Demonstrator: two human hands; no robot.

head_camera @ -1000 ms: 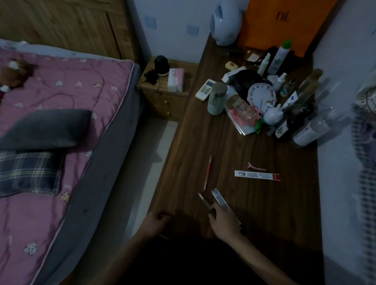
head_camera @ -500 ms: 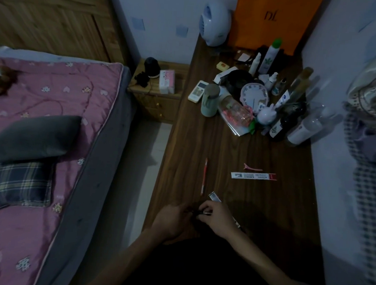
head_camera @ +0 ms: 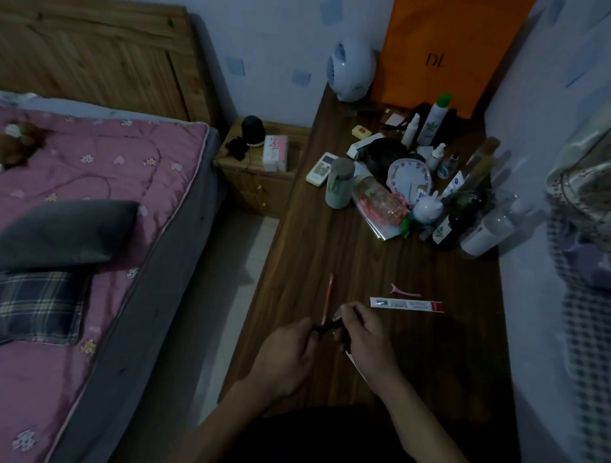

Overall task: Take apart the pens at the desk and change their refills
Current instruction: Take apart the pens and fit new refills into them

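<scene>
A dark pen (head_camera: 329,326) is held level just above the near part of the wooden desk (head_camera: 352,254). My left hand (head_camera: 286,356) grips its left end and my right hand (head_camera: 366,339) grips its right end. A red pen (head_camera: 328,295) lies on the desk just beyond my hands, pointing away from me. A white and red refill packet (head_camera: 406,304) lies to the right of it. A second pale packet (head_camera: 356,364) is mostly hidden under my right wrist.
A pink hair clip (head_camera: 404,291) lies behind the refill packet. Bottles, a clock (head_camera: 409,178), a green cup (head_camera: 339,188) and a remote crowd the desk's far half. An orange bag (head_camera: 452,48) leans on the wall. A bed (head_camera: 69,238) stands on the left.
My left hand came up from the desk edge and joined my right hand on the dark pen. Both hands lifted it slightly forward, toward the red pen.
</scene>
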